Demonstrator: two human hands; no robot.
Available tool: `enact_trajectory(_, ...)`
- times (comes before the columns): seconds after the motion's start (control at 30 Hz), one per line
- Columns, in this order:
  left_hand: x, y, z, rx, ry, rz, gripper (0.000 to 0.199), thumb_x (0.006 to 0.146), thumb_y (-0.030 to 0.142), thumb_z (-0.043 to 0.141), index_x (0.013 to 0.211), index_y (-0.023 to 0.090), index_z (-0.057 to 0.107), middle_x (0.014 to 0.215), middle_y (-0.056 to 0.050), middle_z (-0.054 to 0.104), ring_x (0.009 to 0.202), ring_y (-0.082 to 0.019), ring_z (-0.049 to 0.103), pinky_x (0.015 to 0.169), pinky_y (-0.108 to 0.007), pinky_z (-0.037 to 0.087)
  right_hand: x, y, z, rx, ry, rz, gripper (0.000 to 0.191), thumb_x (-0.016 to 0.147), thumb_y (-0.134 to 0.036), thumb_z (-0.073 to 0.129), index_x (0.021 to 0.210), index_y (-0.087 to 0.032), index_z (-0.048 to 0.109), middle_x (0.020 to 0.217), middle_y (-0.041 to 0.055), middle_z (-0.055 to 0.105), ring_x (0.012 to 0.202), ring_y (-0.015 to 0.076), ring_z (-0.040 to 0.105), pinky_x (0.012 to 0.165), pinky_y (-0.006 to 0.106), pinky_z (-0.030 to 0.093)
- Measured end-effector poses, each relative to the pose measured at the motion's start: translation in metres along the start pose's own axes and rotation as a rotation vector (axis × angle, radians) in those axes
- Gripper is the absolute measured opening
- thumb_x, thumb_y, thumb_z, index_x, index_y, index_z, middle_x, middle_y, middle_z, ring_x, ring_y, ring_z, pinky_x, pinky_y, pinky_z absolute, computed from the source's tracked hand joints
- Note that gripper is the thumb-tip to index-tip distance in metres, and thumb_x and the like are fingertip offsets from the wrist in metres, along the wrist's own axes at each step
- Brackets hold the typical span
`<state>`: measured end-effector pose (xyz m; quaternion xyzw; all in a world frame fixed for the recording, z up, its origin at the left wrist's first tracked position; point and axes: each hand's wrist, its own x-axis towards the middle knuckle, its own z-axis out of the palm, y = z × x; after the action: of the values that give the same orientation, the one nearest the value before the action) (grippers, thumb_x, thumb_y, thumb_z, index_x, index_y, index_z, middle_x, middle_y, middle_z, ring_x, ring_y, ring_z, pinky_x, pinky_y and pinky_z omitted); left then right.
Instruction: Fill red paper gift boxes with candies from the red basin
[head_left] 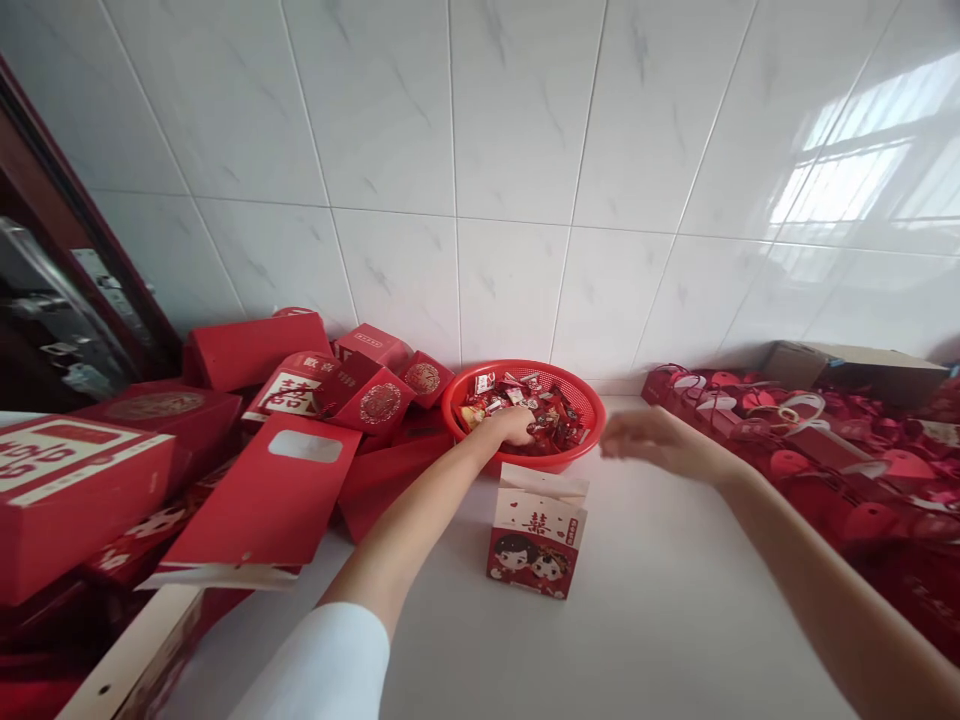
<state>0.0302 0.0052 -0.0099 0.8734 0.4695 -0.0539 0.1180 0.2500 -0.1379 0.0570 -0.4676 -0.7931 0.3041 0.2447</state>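
A round red plastic basket (589, 395) holds many small wrapped candies (559, 410). My left hand (514, 425) reaches down among the candies; its fingertips are hidden, so what it may grip does not show. Just right of the basket's rim, my right hand (649, 440) hovers with fingers somewhat apart, slightly blurred, and nothing in them. In front of the basket stands a small red and white box (536, 545) with two cartoon figures on its front and its top flaps raised. Neither hand touches the box.
Red gift boxes (255, 490) lie piled on the left of the white table (600, 640). Several filled red boxes with ribbons (817, 460) crowd the right side, by a cardboard box (855, 365). A tiled wall (510, 180) rises behind the basket.
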Motion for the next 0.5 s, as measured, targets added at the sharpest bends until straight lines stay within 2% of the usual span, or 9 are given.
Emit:
enact_trajectory(0.03,0.002,0.000,0.000,-0.011,0.035,-0.025,0.030,0.081,0.026,0.066,0.109,0.020,0.073,0.120,-0.013,0.073,0.111,-0.029,0.069,0.091,-0.032,0.055,0.030,0.011,0.002,-0.008,0.100,0.004,0.025,0.086,-0.044,0.063,0.085,-0.020,0.070,0.088,0.0066,0.074,0.084,0.0218,0.068,0.078,0.033,0.054)
enact_trajectory(0.1,0.005,0.000,-0.001,-0.031,0.119,-0.086,0.034,0.086,0.023,0.059,0.119,0.020,0.069,0.126,-0.014,0.070,0.120,-0.030,0.065,0.097,-0.035,0.053,0.081,0.031,0.012,-0.147,0.198,0.108,0.014,0.085,-0.027,0.061,0.092,-0.018,0.069,0.100,0.0081,0.074,0.095,0.0232,0.067,0.087,0.034,0.052)
enact_trajectory(0.13,0.006,-0.001,-0.002,-0.039,0.162,-0.119,0.036,0.088,0.021,0.056,0.122,0.019,0.067,0.128,-0.015,0.069,0.123,-0.030,0.063,0.098,-0.036,0.052,0.101,0.040,0.019,-0.252,0.198,0.192,0.016,0.084,-0.021,0.059,0.098,-0.018,0.068,0.106,0.0085,0.074,0.100,0.0238,0.066,0.090,0.033,0.050)
enact_trajectory(0.2,0.007,-0.003,-0.003,-0.054,0.235,-0.182,0.039,0.089,0.015,0.052,0.126,0.016,0.064,0.132,-0.018,0.066,0.124,-0.030,0.062,0.101,-0.037,0.051,0.131,0.053,0.032,-0.318,0.167,0.230,0.028,0.080,-0.015,0.062,0.107,-0.019,0.067,0.112,0.0106,0.073,0.106,0.0282,0.065,0.091,0.036,0.049)
enact_trajectory(0.3,0.008,-0.009,-0.003,-0.067,0.312,-0.278,0.048,0.087,0.012,0.052,0.134,0.012,0.058,0.138,-0.022,0.060,0.130,-0.030,0.058,0.105,-0.037,0.048,0.155,0.068,0.046,-0.352,0.093,0.268,0.041,0.074,-0.017,0.071,0.115,-0.019,0.066,0.115,0.0136,0.071,0.111,0.0336,0.064,0.089,0.037,0.050)
enact_trajectory(0.37,0.011,-0.014,-0.001,-0.073,0.324,-0.346,0.055,0.086,0.016,0.056,0.141,0.011,0.052,0.142,-0.023,0.056,0.135,-0.033,0.053,0.107,-0.041,0.047,0.162,0.076,0.049,-0.348,0.028,0.293,0.049,0.068,-0.020,0.079,0.115,-0.018,0.067,0.112,0.0153,0.072,0.109,0.0366,0.065,0.086,0.039,0.051)
enact_trajectory(0.43,0.016,-0.019,0.001,-0.079,0.286,-0.385,0.055,0.087,0.021,0.059,0.141,0.015,0.052,0.142,-0.022,0.057,0.136,-0.036,0.052,0.107,-0.047,0.047,0.164,0.084,0.049,-0.324,-0.032,0.302,0.051,0.063,-0.022,0.084,0.112,-0.017,0.069,0.109,0.0146,0.073,0.106,0.0373,0.066,0.086,0.041,0.051)
enact_trajectory(0.5,0.024,-0.025,0.002,-0.084,0.219,-0.374,0.046,0.089,0.026,0.061,0.134,0.019,0.058,0.136,-0.019,0.061,0.132,-0.038,0.054,0.105,-0.050,0.048,0.163,0.092,0.048,-0.280,-0.076,0.297,0.047,0.064,-0.025,0.084,0.109,-0.017,0.070,0.109,0.0118,0.073,0.106,0.0345,0.066,0.087,0.039,0.052)
